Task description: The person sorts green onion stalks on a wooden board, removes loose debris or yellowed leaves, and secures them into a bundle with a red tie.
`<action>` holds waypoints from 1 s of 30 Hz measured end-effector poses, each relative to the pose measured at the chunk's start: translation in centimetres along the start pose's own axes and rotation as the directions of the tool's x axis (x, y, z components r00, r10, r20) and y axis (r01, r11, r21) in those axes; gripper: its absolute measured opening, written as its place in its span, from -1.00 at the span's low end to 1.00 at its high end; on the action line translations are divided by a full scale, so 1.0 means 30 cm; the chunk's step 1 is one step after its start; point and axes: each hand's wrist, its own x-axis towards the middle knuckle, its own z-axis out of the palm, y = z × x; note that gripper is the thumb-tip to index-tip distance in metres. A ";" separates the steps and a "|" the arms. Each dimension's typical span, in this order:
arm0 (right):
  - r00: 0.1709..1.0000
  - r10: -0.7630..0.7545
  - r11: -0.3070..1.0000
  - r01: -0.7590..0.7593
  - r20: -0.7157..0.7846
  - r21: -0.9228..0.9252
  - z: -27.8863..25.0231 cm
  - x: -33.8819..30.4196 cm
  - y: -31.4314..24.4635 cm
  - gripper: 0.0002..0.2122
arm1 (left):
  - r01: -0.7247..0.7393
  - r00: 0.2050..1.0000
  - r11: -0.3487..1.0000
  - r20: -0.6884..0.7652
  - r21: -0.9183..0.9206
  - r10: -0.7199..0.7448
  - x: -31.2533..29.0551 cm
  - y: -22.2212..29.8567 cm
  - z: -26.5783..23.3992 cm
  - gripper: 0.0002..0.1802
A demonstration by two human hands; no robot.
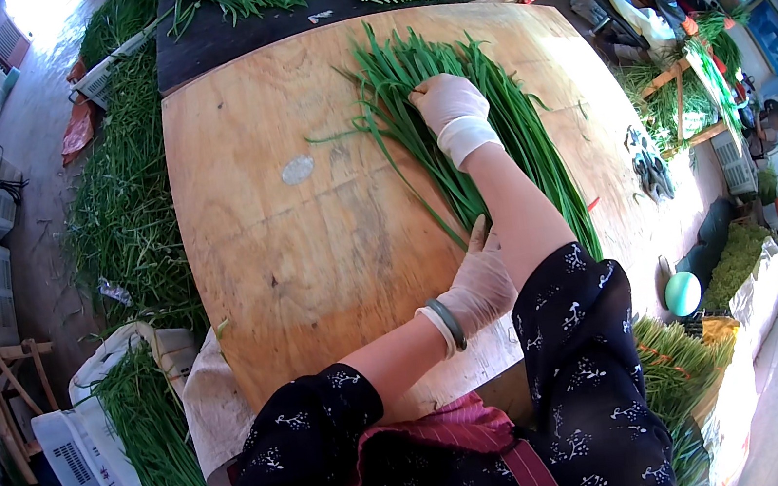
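plywood tabletop (261,240), cluttered floor (39,259), right hand (452,109) clenched over leaves (524,135) (left hand (477,288), grip unclear)

A loose bunch of long green leaves (524,132) lies flat on the right half of the pale wooden tabletop (256,241). The leaves are narrow, flat and deep green, running mostly side by side. The bunch slants from close to the far edge toward the near right corner, its far tips splayed and uneven. A few strays stick out toward the left edge. Part of its middle and its nearer end are hidden from view.
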 end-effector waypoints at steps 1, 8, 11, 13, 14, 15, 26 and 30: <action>0.992 0.045 0.973 -0.070 0.114 0.218 0.003 0.007 0.011 -0.74 | 0.005 1.000 0.993 0.004 0.119 -0.006 -0.001 -0.005 0.014 -0.47; 0.877 -0.107 0.474 -0.369 0.468 0.799 0.010 -0.012 0.147 -0.74 | -0.035 0.997 0.997 -0.065 -0.061 0.031 0.003 0.031 -0.051 -0.48; 0.762 -0.224 0.796 -0.217 0.608 0.565 -0.029 0.029 0.123 -0.77 | -0.036 0.999 0.999 -0.013 -0.027 0.036 -0.002 0.033 -0.095 -0.49; 0.796 -0.363 0.694 -0.116 0.485 0.711 -0.060 0.015 -0.037 -0.74 | 0.006 1.000 0.999 0.026 0.034 -0.007 -0.017 0.005 -0.101 -0.49; 0.844 -0.414 0.378 -0.181 0.341 0.908 -0.078 -0.011 -0.113 -0.73 | 0.023 0.998 0.992 0.057 0.120 -0.030 -0.018 -0.001 -0.089 -0.50; 0.901 -0.393 0.009 -0.194 0.182 0.981 -0.104 -0.028 -0.130 -0.73 | 0.020 0.995 0.979 0.089 0.203 -0.039 -0.001 0.006 -0.053 -0.51; 0.987 0.132 0.970 -0.149 0.096 0.194 0.070 0.105 -0.027 -0.73 | -0.026 0.991 0.799 -0.118 -0.600 -0.056 0.015 -0.018 0.075 -0.51; 0.980 0.074 0.718 -0.182 0.186 0.672 0.141 0.125 0.036 -0.83 | -0.086 0.991 0.925 -0.125 -0.370 0.042 0.011 -0.015 0.053 -0.51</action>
